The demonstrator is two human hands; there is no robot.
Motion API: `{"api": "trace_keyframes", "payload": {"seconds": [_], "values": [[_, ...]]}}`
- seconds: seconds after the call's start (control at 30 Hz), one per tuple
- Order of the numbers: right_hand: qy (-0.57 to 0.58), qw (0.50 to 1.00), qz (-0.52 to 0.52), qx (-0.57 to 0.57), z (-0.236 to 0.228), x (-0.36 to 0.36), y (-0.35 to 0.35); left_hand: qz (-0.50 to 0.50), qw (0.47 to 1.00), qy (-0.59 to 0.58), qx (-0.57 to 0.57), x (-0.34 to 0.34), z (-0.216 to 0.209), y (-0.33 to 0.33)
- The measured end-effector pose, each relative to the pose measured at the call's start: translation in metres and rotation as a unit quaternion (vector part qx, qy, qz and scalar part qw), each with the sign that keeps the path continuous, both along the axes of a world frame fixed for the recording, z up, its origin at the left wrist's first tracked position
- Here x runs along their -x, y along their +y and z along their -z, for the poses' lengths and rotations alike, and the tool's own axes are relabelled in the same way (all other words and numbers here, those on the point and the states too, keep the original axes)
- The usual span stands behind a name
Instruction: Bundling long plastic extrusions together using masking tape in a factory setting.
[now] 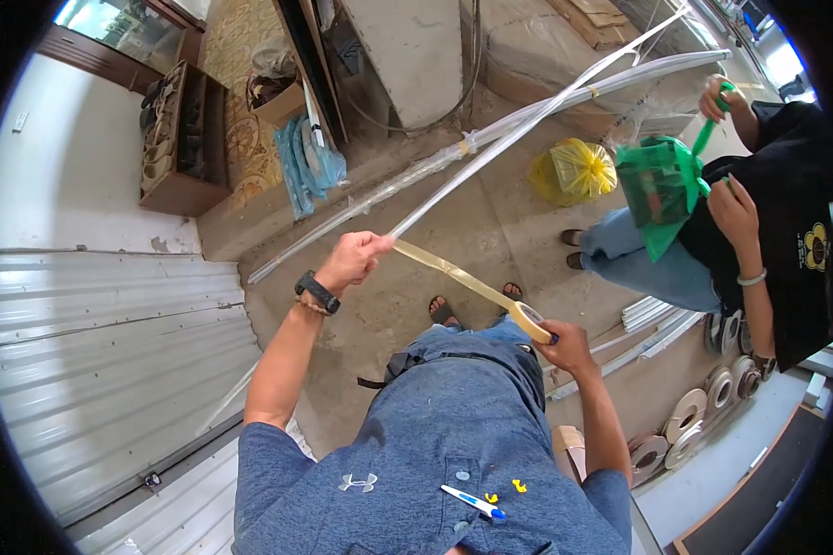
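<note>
Because pulling from both ends presumably holds the tan tape (pixel 448 267) stretched, your left hand (pixel 352 261) pinches its free end at the white strip's (pixel 504 143) near end, while your right hand's (pixel 571 350) fingers grip the tape roll (pixel 525 324), closer to you than that strip.

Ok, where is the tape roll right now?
In the head view, the tape roll is in the person's right hand, just right of centre, with a strip of tape stretched from it toward the left hand.
</note>
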State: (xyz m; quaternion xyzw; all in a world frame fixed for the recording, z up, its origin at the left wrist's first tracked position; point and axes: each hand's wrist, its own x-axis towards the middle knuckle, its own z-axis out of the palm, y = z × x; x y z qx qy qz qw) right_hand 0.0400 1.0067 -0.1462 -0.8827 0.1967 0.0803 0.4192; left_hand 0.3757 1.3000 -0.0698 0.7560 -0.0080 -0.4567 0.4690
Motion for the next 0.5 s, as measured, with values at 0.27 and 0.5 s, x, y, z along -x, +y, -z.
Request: {"api": "trace_keyframes", "payload": {"seconds": [0.27, 0.5], "values": [[-0.01, 0.994, 0.004, -0.111, -0.039, -0.002, -0.01, 0.068, 0.998, 0.014, 0.003, 0.007, -0.002, -0.008], [-0.142, 0.964, -0.176, -0.138, -0.111, -0.034, 0.022, 0.181, 0.942, 0.244, 0.14, 0.065, -0.011, -0.04]]}}
